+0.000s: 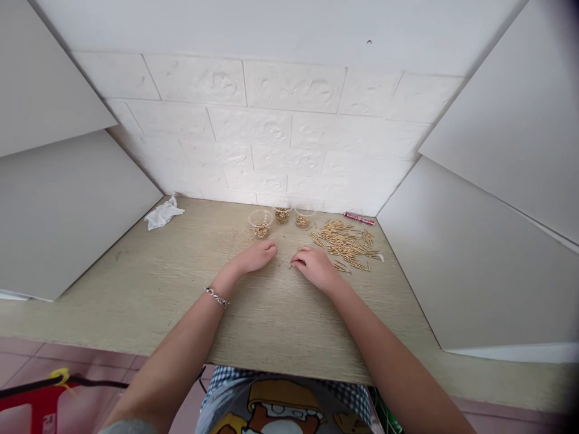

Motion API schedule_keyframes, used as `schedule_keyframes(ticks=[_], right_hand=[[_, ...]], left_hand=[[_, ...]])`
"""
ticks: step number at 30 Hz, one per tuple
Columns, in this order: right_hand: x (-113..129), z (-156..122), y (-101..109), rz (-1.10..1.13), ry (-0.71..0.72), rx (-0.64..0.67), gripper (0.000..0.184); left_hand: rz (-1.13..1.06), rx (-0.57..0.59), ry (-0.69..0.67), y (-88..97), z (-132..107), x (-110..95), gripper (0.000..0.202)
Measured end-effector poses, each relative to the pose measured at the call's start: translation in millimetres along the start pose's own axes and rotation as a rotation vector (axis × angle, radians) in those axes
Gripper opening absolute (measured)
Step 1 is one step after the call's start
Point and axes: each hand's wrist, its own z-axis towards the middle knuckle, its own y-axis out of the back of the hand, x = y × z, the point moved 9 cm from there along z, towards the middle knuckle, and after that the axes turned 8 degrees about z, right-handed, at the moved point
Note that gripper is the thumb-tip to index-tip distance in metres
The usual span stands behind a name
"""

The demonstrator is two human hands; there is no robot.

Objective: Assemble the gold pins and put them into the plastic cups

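My left hand is closed over the table, its fingertips pressed together; a tiny piece shows at the tips, too small to make out. My right hand pinches a small gold-coloured metal piece just above the tabletop. Between the hands lies another short gold piece. To the right spreads a loose pile of slim gold-coloured metal rods. Beyond my hands stand a clear plastic cup on the left, a second cup in the middle and a third cup, each holding small gold parts.
A red tube lies by the back right edge of the wooden table. Crumpled white plastic is at the back left. Tiny bits are scattered left of the cups. Grey panels flank both sides, with a white brick-patterned wall behind.
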Motion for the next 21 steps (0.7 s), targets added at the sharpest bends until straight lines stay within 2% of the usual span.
schedule_keyframes(ticks=[8, 11, 15, 21], right_hand=[[4, 0, 12, 0.06, -0.009, -0.139, 0.018], [10, -1, 3, -0.018, -0.053, -0.133, 0.018], [13, -1, -9, -0.07, -0.131, -0.092, 0.017], [10, 0, -13, -0.049, -0.183, -0.073, 0.016]], left_hand=[[-0.039, -0.012, 0.032, 0.9, -1, 2, 0.022], [-0.089, -0.021, 0.056, -1.6, 2, 10, 0.023], [-0.213, -0.042, 0.163, -3.2, 3, 21, 0.022], [-0.428, -0.119, 0.293, 0.6, 2, 28, 0.019]])
